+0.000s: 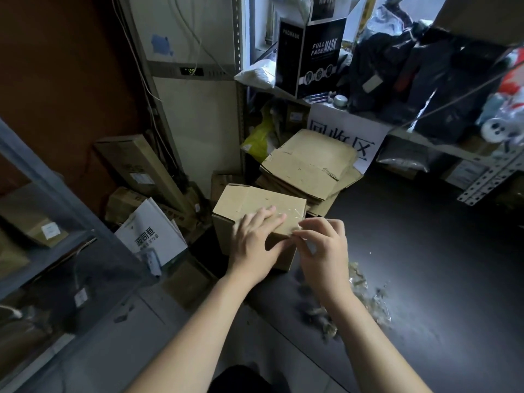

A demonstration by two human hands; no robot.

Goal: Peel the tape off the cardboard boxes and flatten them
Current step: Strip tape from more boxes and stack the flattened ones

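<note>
A brown cardboard box [255,201] stands on the dark floor [425,251] near the middle of the view, closed side up; streaks of clear tape [293,213] glint on its top toward the three o'clock edge. The left hand [253,241] lies flat on the top of the box, fingers straight and slightly spread, pressing down and holding nothing; the right hand [323,248] sits at the box's near corner on the three o'clock side, thumb and fingers curled together and pinching an end of the tape there.

At one o'clock from the box, just behind it, lies a stack of flattened cardboard [306,165]; behind that stack, a white paper sign [348,134] with large dark characters hangs from a shelf [442,150]. At five o'clock from the box, close to the right forearm, a heap of crumpled tape scraps [365,296] lies on the floor. At nine o'clock a white bag [153,234] with printed characters leans among other cartons; at twelve o'clock, high on the shelf, stands a black box [312,55] marked FULL FACE MASK.
</note>
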